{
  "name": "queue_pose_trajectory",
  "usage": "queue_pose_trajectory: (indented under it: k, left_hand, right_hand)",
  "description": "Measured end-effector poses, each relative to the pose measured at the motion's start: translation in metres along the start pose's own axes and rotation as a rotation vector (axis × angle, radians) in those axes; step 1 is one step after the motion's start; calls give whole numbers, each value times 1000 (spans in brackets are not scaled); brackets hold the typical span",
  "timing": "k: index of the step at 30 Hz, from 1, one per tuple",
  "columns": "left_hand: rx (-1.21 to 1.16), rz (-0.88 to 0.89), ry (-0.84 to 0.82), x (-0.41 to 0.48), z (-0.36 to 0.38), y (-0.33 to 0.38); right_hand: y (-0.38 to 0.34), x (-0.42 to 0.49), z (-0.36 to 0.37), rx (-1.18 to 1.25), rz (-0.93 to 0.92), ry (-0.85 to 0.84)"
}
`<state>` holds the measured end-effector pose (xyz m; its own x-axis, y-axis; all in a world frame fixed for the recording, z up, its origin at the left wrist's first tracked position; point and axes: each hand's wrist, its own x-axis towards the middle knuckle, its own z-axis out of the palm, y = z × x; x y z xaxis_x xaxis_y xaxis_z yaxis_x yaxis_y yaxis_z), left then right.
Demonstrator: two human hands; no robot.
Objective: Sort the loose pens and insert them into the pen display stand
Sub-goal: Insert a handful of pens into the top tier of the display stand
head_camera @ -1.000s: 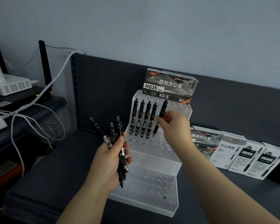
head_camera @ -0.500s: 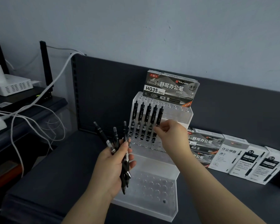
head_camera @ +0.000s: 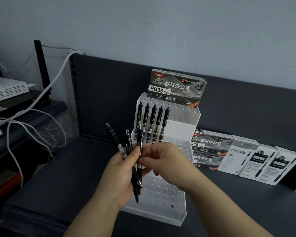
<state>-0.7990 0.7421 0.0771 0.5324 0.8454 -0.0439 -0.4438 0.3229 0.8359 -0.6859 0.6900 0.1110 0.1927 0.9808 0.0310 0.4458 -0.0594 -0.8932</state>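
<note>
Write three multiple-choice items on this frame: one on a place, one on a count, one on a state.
1. Where in the display stand do the inserted pens stand?
A upper tier; B lowest tier; C lying across its base.
2. How many pens are inserted?
A three; B five; C eight.
3. What is the right hand doing?
A pinching a pen in the bundle that the left hand holds; B resting flat on the table; C lifting a box.

Key: 1 A, their tops line the left side of the upper tier. 2 B, five black pens stand side by side. 3 A, its fingertips close on one pen beside the left thumb.
</note>
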Motion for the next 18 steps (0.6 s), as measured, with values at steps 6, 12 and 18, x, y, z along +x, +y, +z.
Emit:
queue_pose_trajectory:
  k: [6, 12, 18]
  left_hand:
    - [60, 21, 86, 2, -7, 4]
    - [100, 25, 117, 0, -8, 4]
    - [104, -1, 76, -1, -8, 6]
  right_hand:
    - [-5, 10, -39, 11, -81, 491]
    - [18, 35, -56, -172, -71, 727]
    - [37, 46, -47, -400, 21, 626]
